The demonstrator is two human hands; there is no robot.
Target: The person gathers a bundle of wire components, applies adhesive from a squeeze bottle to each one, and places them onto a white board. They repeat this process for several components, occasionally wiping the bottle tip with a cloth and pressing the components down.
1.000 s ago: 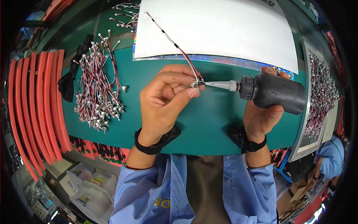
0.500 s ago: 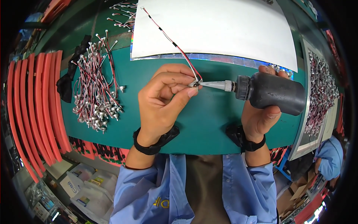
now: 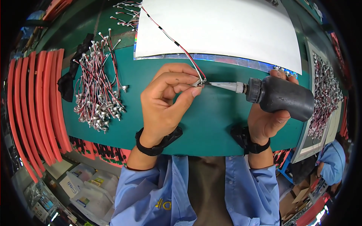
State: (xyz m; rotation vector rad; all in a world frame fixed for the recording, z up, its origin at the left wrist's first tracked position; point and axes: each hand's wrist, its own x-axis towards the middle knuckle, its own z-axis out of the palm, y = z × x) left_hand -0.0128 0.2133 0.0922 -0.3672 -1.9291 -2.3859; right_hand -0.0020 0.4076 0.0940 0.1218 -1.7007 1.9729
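My left hand (image 3: 166, 101) pinches a small silver potentiometer (image 3: 197, 83) between thumb and fingertips; the fingers hide most of it. From its terminals a red, white and black wire lead (image 3: 174, 41) runs up and left to a small white connector over the white sheet. My right hand (image 3: 264, 120) grips a dark squeeze bottle (image 3: 288, 97) on its side. The bottle's grey tapered nozzle (image 3: 226, 86) points left, its thin tip beside the terminals; I cannot tell if it touches them. A pile of similar wired potentiometers (image 3: 100, 90) lies to the left on the green mat.
A large white sheet (image 3: 218, 28) covers the far part of the green mat (image 3: 203, 124). More wired parts fill a framed tray (image 3: 324, 90) at right. Red foam strips (image 3: 37, 109) stand at left, beside a black cloth strip (image 3: 67, 86). Clear plastic bins (image 3: 90, 192) sit below.
My right hand has drawn the bottle slightly right and down, and its nozzle tip has shifted away from the terminals. My left hand keeps its pinch, nearly in the same place.
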